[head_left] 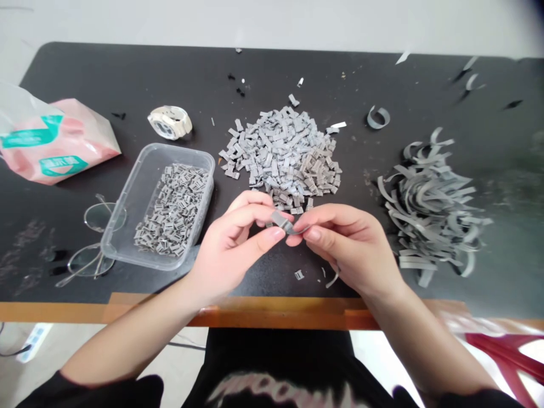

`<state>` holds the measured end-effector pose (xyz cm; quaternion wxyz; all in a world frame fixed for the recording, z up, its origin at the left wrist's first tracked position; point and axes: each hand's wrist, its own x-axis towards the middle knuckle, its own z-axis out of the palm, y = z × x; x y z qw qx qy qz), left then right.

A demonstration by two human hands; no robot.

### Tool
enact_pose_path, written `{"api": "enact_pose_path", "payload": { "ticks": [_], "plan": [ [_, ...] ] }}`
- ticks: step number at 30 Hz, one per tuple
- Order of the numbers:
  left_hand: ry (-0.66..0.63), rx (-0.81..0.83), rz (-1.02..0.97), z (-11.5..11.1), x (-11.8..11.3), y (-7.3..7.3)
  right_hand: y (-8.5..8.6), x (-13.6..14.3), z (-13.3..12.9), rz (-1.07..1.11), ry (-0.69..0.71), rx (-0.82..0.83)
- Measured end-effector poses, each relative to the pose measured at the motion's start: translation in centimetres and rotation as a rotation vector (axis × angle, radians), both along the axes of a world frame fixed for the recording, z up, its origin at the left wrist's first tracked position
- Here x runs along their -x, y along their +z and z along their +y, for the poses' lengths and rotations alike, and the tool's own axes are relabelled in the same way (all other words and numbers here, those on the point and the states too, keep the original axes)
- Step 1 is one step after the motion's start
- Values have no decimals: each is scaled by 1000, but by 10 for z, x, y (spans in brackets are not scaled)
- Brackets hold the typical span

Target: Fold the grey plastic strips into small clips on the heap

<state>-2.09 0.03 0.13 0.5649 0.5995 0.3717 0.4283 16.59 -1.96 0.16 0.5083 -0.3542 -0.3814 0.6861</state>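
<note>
A small grey plastic piece (282, 221) is pinched between the fingertips of both hands just above the black table (127, 79). My left hand (232, 243) grips its left end with thumb and forefinger. My right hand (346, 243) holds its right end. Right behind the hands lies a heap of small grey pieces (283, 156). A clear plastic tray (140, 187) to the left holds several more small grey pieces (174, 209). To the right is a pile of curled grey strips (433, 204).
Eyeglasses (91, 238) lie left of the tray. A tape roll (170, 122) and a pink bag (55, 141) sit at the back left. One curled strip (377, 117) lies behind the heap. Scraps (300, 275) dot the table near its wooden front edge (276, 311). A red stool (510, 351) stands at the lower right.
</note>
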Motion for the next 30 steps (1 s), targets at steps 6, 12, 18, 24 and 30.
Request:
{"api": "enact_pose_path", "payload": {
  "ticks": [6,12,18,24,30],
  "plan": [
    [62,-205,152,-2,1,4,-6,4,1,-112,-118,22],
    [83,-152,167,-4,-1,0,-3,4,-2,-73,-103,29],
    [78,-128,133,-4,-2,1,-2,4,-1,-102,-105,45],
    [71,-274,204,-3,-1,-3,-5,10,0,-31,-37,183],
    [74,-530,347,-1,3,-3,-3,4,3,-55,31,147]
  ]
}}
